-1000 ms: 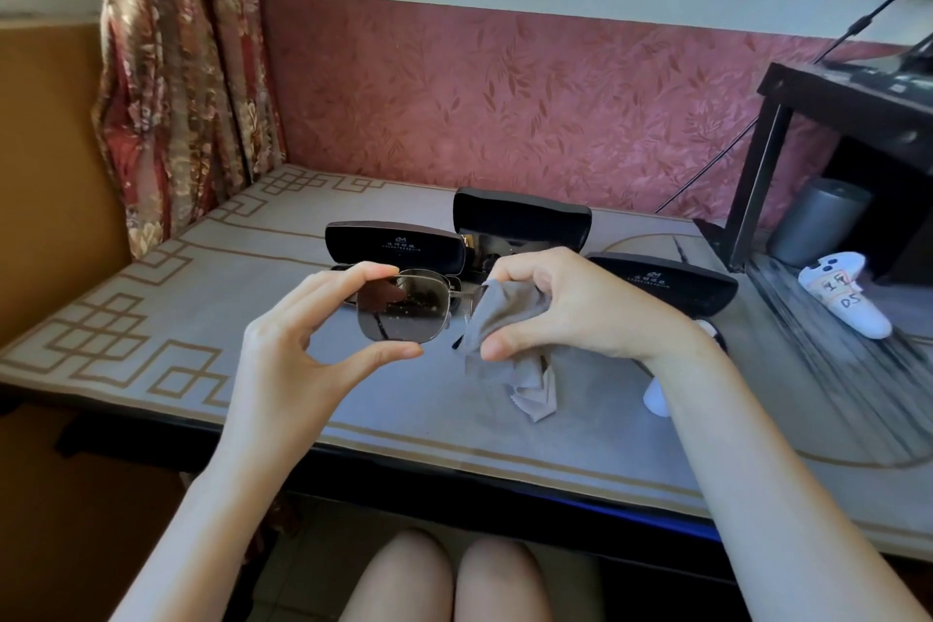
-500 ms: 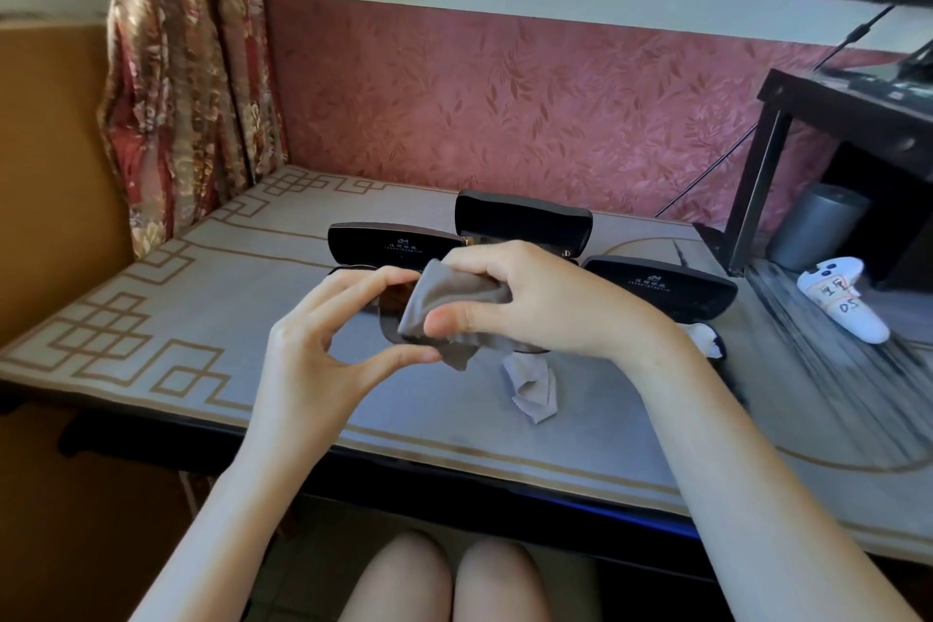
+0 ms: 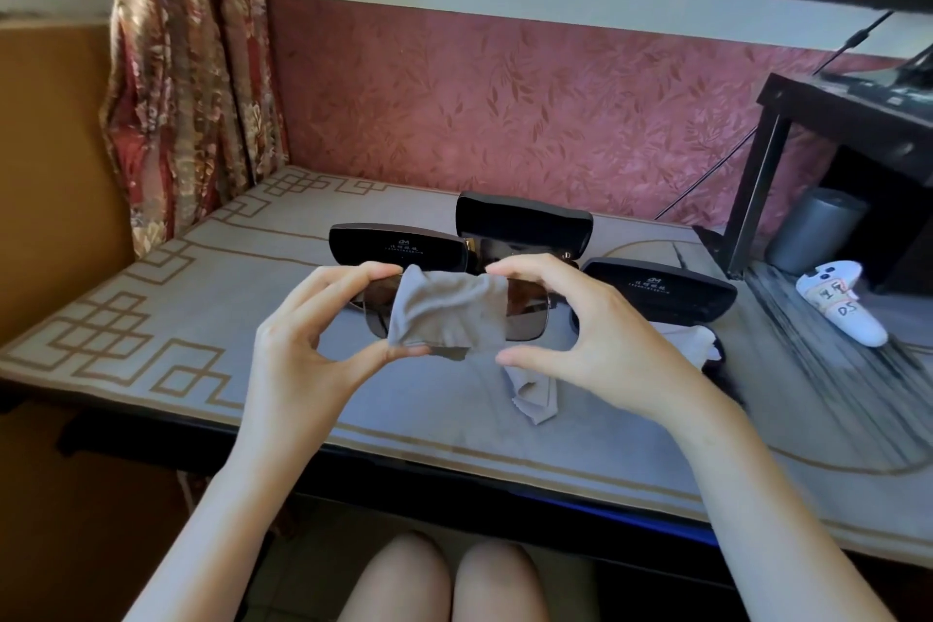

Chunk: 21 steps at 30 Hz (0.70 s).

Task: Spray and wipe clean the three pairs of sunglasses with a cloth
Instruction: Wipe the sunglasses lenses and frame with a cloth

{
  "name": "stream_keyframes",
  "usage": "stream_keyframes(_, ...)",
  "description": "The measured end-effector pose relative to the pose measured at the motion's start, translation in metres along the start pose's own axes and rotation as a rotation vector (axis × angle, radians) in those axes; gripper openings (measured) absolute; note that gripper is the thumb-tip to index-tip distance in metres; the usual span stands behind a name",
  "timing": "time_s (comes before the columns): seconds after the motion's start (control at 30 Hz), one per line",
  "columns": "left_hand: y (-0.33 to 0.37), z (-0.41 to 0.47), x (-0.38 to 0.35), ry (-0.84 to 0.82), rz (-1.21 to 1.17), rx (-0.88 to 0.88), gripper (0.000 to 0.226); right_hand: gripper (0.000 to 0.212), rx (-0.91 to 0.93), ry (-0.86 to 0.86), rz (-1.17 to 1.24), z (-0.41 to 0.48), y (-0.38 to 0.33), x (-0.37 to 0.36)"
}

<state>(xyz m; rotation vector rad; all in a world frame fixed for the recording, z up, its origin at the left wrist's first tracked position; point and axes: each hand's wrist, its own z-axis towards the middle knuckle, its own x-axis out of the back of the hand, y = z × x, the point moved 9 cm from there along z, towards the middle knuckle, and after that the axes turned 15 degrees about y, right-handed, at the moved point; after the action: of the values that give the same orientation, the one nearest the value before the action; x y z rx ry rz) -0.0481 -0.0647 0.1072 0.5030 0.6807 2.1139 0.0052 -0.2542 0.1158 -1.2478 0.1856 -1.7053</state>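
Note:
I hold a pair of dark-lensed, thin metal-framed sunglasses (image 3: 527,313) above the table between both hands. A grey cloth (image 3: 449,313) is draped over their middle and hides the bridge and most of the left lens. My left hand (image 3: 308,349) pinches the left end of the glasses and the cloth's lower corner between thumb and forefinger. My right hand (image 3: 601,333) has its fingers on the right lens's top rim, with the thumb just under the frame. Another pair lies partly hidden in the middle case (image 3: 522,222).
Three open black cases stand on the grey patterned table mat (image 3: 151,298): left (image 3: 399,248), middle, and right (image 3: 661,288). A second grey cloth (image 3: 535,394) and a white cloth (image 3: 684,343) lie near my right wrist. A white controller (image 3: 843,308) and a black stand (image 3: 757,197) are at the right.
My right hand carried the cloth from the right lens across to the left, then shifted back to the right rim. The cloth now lies spread over the middle, and the glasses sit a little higher.

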Motion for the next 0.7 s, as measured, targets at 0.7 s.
stream_keyframes(0.7,0.019,0.033,-0.046,-0.519,0.241,0.07,0.053,0.048,0.155,0.183,0.185,0.0,-0.007,0.002)
